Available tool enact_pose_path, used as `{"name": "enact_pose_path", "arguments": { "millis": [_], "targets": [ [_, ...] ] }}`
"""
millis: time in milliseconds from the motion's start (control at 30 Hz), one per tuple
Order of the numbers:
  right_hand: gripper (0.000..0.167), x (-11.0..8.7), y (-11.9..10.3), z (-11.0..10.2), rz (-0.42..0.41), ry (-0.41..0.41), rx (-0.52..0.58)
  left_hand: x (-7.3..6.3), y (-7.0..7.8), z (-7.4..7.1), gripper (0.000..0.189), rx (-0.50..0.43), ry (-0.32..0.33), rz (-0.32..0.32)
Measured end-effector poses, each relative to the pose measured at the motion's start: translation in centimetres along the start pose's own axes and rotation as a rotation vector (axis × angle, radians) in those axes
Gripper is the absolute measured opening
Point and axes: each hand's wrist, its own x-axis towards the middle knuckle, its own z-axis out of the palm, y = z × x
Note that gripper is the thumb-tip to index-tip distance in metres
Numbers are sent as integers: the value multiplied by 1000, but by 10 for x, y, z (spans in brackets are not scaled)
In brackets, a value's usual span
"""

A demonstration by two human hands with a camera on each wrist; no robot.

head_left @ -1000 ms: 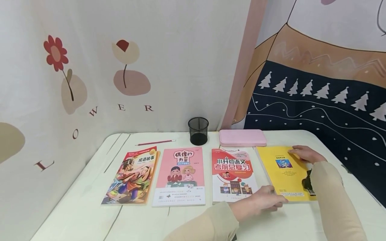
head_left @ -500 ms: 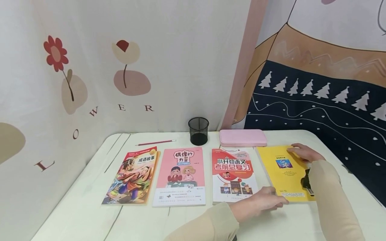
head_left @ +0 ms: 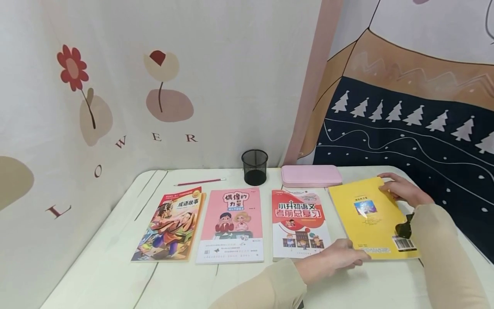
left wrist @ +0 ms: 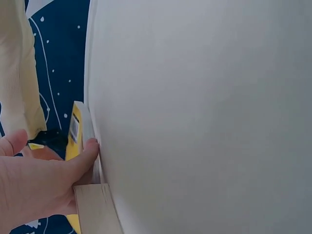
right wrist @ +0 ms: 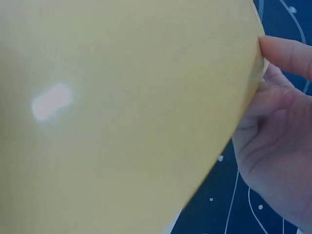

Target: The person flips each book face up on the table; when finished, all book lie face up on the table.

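A yellow book [head_left: 359, 219], back cover up with a barcode at its lower right, lies at the right end of a row of books. My right hand [head_left: 405, 189] pinches its far right edge, and that side is raised and bowed; the right wrist view shows the yellow cover [right wrist: 131, 122] curving to my fingertips [right wrist: 280, 51]. My left hand [head_left: 339, 257] touches the near left corner, one finger lying along the bottom edge in the left wrist view. Beside that hand lies a red and white book [head_left: 297, 219], its lower right part hidden.
Farther left lie a pink book [head_left: 233, 223] and an illustrated book [head_left: 170, 227]. Behind them are a pencil [head_left: 200, 182], a black mesh pen holder [head_left: 254, 167] and a pink pencil case [head_left: 311, 176]. Curtains [head_left: 231, 86] hang close behind the white table [head_left: 96, 274].
My right hand has moved slightly right and up, raising the right side of the yellow book, and the barcode has come into view. The left hand stays at the near left corner.
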Motion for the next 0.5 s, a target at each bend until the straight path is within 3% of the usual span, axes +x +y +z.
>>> {"name": "enact_pose_path", "arguments": {
  "millis": [133,300,500],
  "targets": [
    [54,-8,-1,-5,-100,10,66,1,-1,1,16,-38,26,3],
    [36,-13,0,-8,-167,-19,164,4,0,1,21,-93,34,17],
    [35,-18,-8,-11,-228,-89,281,4,0,1,28,-161,62,15]
  ]
}}
